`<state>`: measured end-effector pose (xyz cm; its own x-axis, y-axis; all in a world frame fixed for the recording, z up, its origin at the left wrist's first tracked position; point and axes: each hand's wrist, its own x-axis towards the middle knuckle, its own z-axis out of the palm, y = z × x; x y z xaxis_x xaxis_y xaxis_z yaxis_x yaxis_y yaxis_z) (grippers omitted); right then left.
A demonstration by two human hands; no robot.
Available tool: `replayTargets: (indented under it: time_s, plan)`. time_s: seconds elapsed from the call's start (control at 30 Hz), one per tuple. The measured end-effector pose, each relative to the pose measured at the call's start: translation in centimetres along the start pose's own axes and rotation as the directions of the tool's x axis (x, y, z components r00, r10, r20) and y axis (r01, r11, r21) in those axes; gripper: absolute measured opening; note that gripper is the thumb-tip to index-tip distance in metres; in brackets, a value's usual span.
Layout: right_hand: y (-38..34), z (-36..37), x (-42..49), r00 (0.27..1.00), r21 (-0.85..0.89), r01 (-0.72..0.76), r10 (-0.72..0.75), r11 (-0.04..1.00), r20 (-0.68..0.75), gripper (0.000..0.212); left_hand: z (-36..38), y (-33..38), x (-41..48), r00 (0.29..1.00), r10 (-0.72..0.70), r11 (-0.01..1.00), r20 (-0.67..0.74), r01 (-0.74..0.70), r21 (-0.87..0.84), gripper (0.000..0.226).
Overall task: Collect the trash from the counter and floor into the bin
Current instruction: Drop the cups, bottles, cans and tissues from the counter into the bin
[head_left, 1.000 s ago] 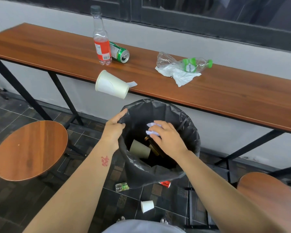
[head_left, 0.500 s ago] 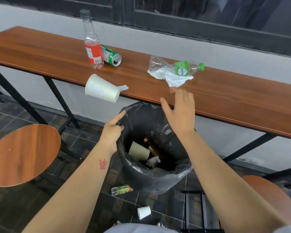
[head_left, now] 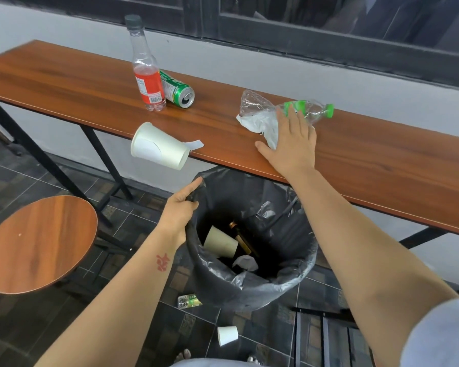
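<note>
My right hand (head_left: 293, 144) lay flat and open on the counter (head_left: 368, 165), fingers spread. It held nothing. It pressed down on a white crumpled tissue (head_left: 260, 123) and its fingertips touched a squashed clear bottle (head_left: 265, 107) with a green cap. Both were at about 1 o'clock from the bin.

My left hand (head_left: 179, 207) pinched the black bag at the rim of the bin (head_left: 249, 287), on the side at 9 o'clock. The thumb and curled fingers were closed on the bag, and my pointer finger stuck out straight along the rim.

Inside the bin I saw a paper cup (head_left: 220, 242), a brown bottle (head_left: 243, 239) and a wad of tissue (head_left: 245, 262).

At about 11 o'clock from the bin, a white cup (head_left: 158, 149) lay on its side, hanging off the front edge of the counter. Past it stood a tall bottle (head_left: 146, 67) with red drink in it. A green can (head_left: 178, 90) lay on its side, touching that bottle.

On the floor (head_left: 72, 300), at about 7 o'clock from the bin, lay a small flat bottle (head_left: 189, 300). A little white cup (head_left: 227, 335) lay at 6 o'clock. A round stool (head_left: 35, 242) stood off at 9 o'clock.
</note>
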<state>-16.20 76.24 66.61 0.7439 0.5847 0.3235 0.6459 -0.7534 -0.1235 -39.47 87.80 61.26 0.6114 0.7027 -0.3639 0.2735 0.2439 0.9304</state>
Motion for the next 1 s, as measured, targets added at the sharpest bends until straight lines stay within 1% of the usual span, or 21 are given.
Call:
replayTargets:
  time_s: [0.13, 0.27, 0.33, 0.4, 0.47, 0.57, 0.67, 0.73, 0.83, 0.9, 1.0]
  plan:
    - [0.6, -0.3, 1.7, 1.0, -0.045, 0.007, -0.007, 0.999, 0.008, 0.098, 0.0, 0.2, 0.2, 1.0, -0.003, 1.0, -0.007, 0.003, 0.018, 0.056]
    - [1.2, -0.2, 3.6, 0.993, -0.09, 0.024, -0.013, 0.996, 0.113, 0.096, 0.1, 0.2, 0.3, 1.0, -0.008, 1.0, -0.018, 0.009, 0.015, 0.055]
    - [1.3, 0.0, 3.8, 0.991, -0.097, 0.003, 0.01, 0.995, 0.132, 0.089, 0.2, 0.2, 0.3, 1.0, -0.011, 1.0, -0.024, 0.012, 0.023, 0.054]
    - [1.2, 0.0, 3.7, 0.996, -0.121, -0.009, 0.019, 0.993, 0.085, 0.079, 0.2, 0.2, 0.2, 0.999, -0.01, 0.999, -0.031, 0.012, 0.037, 0.053]
    - [1.1, -0.3, 3.4, 0.999, -0.153, 0.011, -0.005, 0.988, 0.038, 0.065, 0.3, 0.3, 0.2, 0.999, -0.011, 0.999, -0.036, 0.013, 0.048, 0.052]
    - [0.7, -0.5, 2.5, 1.0, -0.147, 0.027, -0.027, 0.989, 0.005, 0.05, 0.3, 0.3, 0.2, 0.999, -0.011, 0.999, -0.035, 0.013, 0.051, 0.052]
    - [0.4, -0.3, 1.2, 0.997, -0.075, -0.012, 0.006, 0.997, -0.074, 0.05, 0.2, 0.2, 0.1, 0.999, -0.027, 0.999, -0.026, 0.028, 0.02, 0.054]
    - [0.4, -0.4, 0.5, 0.996, 0.024, -0.039, 0.041, 0.999, -0.08, 0.055, 0.1, 0.2, 0.0, 0.999, -0.039, 0.999, -0.028, 0.04, 0.012, 0.055]
    - [0.7, -0.9, -0.1, 0.999, 0.122, -0.011, 0.017, 0.992, -0.047, 0.064, 0.0, 0.1, -0.4, 0.999, -0.033, 0.999, -0.028, 0.033, -0.006, 0.057]
    - [0.9, -1.4, -0.7, 0.997, 0.178, 0.012, 0.001, 0.984, -0.075, 0.067, 0.0, 0.0, -0.7, 0.999, -0.025, 1.0, -0.023, 0.024, -0.019, 0.057]
    - [0.9, -2.2, -1.9, 0.989, 0.263, 0.033, 0.006, 0.964, -0.148, 0.066, 0.1, -0.2, -1.0, 0.999, -0.039, 0.998, -0.023, 0.038, -0.051, 0.056]
